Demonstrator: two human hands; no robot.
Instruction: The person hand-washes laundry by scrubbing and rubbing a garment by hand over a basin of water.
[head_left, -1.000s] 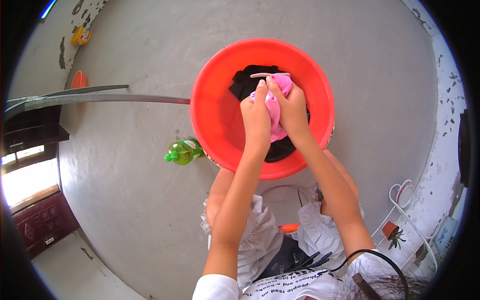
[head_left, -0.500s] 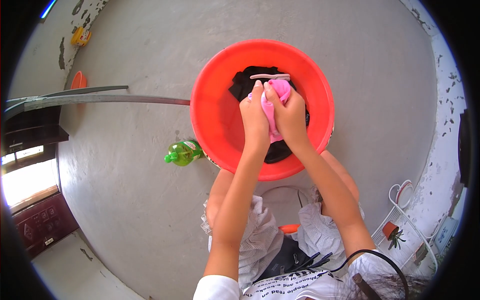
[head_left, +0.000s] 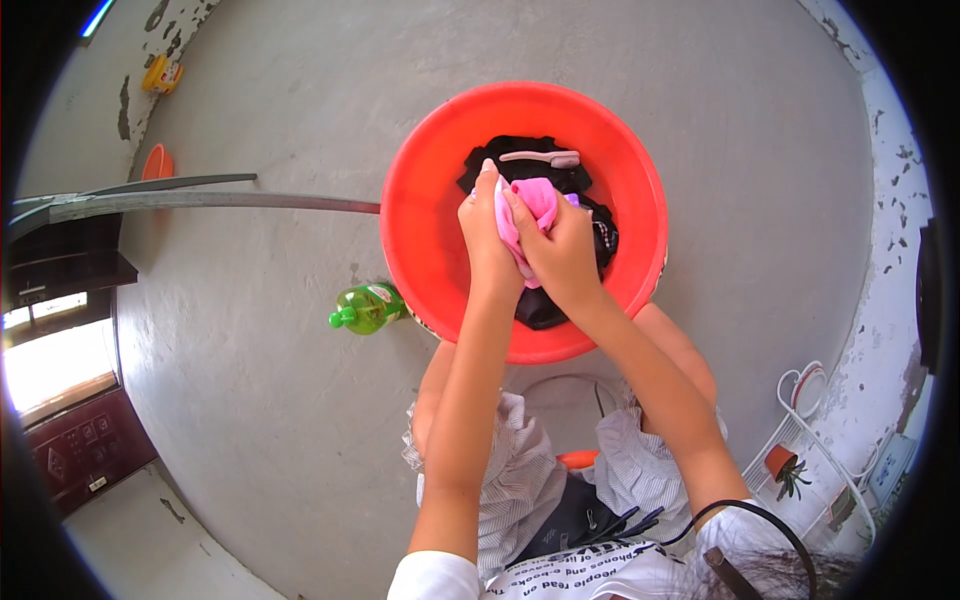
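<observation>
A round red basin (head_left: 425,200) stands on the grey concrete floor in front of my knees. Dark wet clothes (head_left: 540,305) lie inside it, with a pale pink brush (head_left: 542,158) resting on them at the far side. Both my hands are pressed together over the basin's middle, bunching a pink cloth (head_left: 535,205) between them. My left hand (head_left: 487,232) grips the cloth's left side. My right hand (head_left: 560,250) grips its right side, fingers curled over the top.
A green plastic bottle (head_left: 366,307) lies on the floor just left of the basin. A long metal bar (head_left: 200,201) runs from the left edge to the basin. A small orange bowl (head_left: 156,161) and a yellow item (head_left: 160,73) sit far left. A white wire rack (head_left: 815,430) stands at right.
My hands have shifted slightly with the pink cloth, rubbing it between them; the brush on the dark clothes now shows more clearly beyond my fingers.
</observation>
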